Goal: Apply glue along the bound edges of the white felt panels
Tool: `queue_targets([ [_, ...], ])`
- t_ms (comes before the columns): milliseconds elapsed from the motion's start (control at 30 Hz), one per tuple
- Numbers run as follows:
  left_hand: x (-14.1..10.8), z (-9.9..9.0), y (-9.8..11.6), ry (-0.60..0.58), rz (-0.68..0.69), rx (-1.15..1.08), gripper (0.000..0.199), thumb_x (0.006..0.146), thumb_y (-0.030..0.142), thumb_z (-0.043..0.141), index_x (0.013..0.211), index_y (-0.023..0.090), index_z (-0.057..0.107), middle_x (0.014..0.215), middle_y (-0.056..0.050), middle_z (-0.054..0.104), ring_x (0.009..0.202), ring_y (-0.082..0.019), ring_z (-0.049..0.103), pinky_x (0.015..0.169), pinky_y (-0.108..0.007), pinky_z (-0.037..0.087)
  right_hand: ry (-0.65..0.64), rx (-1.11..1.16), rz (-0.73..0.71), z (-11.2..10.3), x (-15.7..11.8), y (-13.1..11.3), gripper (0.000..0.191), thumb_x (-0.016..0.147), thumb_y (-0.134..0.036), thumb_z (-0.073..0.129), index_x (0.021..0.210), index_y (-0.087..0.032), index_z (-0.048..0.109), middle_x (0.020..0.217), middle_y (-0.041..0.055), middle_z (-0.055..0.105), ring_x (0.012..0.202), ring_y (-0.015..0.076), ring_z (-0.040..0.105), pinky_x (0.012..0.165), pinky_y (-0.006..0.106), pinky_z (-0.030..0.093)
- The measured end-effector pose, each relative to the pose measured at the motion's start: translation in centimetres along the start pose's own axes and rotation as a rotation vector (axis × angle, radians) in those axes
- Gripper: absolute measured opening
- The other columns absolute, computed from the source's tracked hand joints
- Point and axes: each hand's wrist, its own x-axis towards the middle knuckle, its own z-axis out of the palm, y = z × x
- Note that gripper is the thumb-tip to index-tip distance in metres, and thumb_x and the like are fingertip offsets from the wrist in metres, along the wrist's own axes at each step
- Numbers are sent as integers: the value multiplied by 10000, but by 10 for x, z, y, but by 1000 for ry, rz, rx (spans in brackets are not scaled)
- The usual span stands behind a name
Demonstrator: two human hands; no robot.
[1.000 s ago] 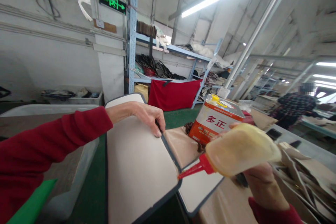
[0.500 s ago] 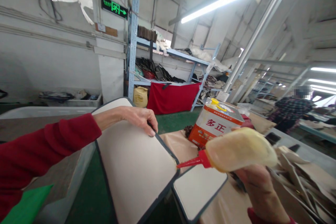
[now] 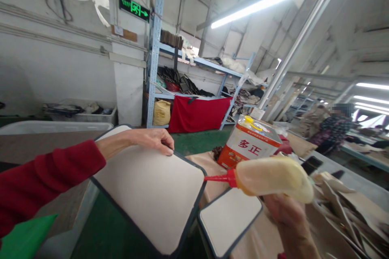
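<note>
My left hand (image 3: pixel 156 141) pinches the upper edge of a large beige panel (image 3: pixel 148 194) with a dark border. In my right hand (image 3: pixel 287 208) is a translucent squeeze bottle (image 3: pixel 272 178) of yellowish liquid, lying nearly level. Its red nozzle (image 3: pixel 217 178) points left, and the tip is at the panel's right corner. Part of my right hand is hidden behind the bottle. A smaller beige panel (image 3: pixel 231 220) with a dark border lies below the bottle.
An orange and white metal can (image 3: pixel 247 143) stands behind the bottle. Beige pieces (image 3: pixel 349 214) are piled at right, near a dark phone-like object (image 3: pixel 312 164). Blue shelving (image 3: pixel 153 60) holds materials. A person in a checked shirt (image 3: pixel 336 127) is at the far right.
The large panel has turned, its lower end swinging right. My left hand has moved slightly left and down. The bottle has shifted a little left and become more level.
</note>
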Motion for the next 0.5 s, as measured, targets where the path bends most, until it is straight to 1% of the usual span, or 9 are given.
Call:
queue_targets([
  [100, -2, 4, -2, 17, -33, -29, 242, 720, 360, 601, 724, 129, 673, 636, 0, 613, 573, -113, 524, 520, -179, 374, 27, 74, 11, 7, -2, -1, 428, 479, -272, 800, 887, -230, 675, 771, 31, 702, 655, 191, 656, 623, 311, 563],
  [267, -3, 8, -13, 10, -43, -68, 267, 730, 386, 587, 738, 134, 674, 642, -2, 614, 565, -114, 522, 514, -183, 373, 89, 156, 4, 14, 0, 0, 505, 495, -248, 809, 975, -245, 651, 907, 16, 700, 811, 176, 659, 750, 290, 545],
  [333, -4, 10, -15, 16, -41, -74, 265, 730, 384, 588, 732, 134, 675, 639, -4, 612, 562, -114, 518, 510, -183, 370, 75, 161, 7, 13, 0, 1, 498, 492, -260, 811, 964, -241, 651, 887, 15, 702, 802, 178, 660, 750, 297, 546],
  [433, -5, 12, -17, 34, -59, -104, 258, 732, 377, 586, 731, 134, 673, 639, -6, 608, 556, -112, 511, 498, -183, 363, 43, 139, 47, 12, -1, 4, 472, 485, -298, 816, 926, -246, 656, 826, 11, 705, 739, 180, 663, 711, 310, 554],
  [500, -5, 14, -18, 40, -68, -128, 251, 731, 373, 587, 728, 136, 671, 637, -4, 604, 554, -111, 507, 495, -183, 360, 49, 128, 64, 12, -2, 6, 457, 466, -310, 825, 888, -245, 665, 801, 8, 706, 704, 175, 660, 684, 301, 555],
])
